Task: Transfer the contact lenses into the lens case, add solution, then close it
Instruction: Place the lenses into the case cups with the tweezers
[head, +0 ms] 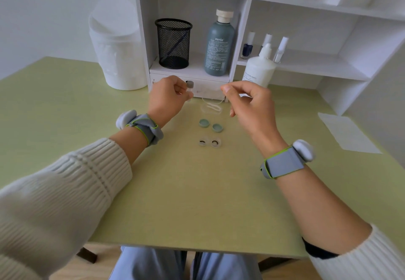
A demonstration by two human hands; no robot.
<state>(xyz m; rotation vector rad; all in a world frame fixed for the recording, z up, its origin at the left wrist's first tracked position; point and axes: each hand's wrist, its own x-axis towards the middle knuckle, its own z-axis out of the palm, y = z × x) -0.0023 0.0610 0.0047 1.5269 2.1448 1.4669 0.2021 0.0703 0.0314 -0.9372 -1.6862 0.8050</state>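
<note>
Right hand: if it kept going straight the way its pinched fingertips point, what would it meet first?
Most likely the grey-capped vial gripped by the left hand. The right hand points its fingertips leftward at it across a bare gap, though depth is hard to judge here.

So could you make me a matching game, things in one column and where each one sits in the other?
Things: 1 mesh cup; 2 teal caps; 3 small vial; 4 white bin.
Places: A held in the left hand; B on the shelf; C on the table, left of that shelf; D on the table beyond the lens case.
Pairs: 1-B, 2-D, 3-A, 4-C.
</note>
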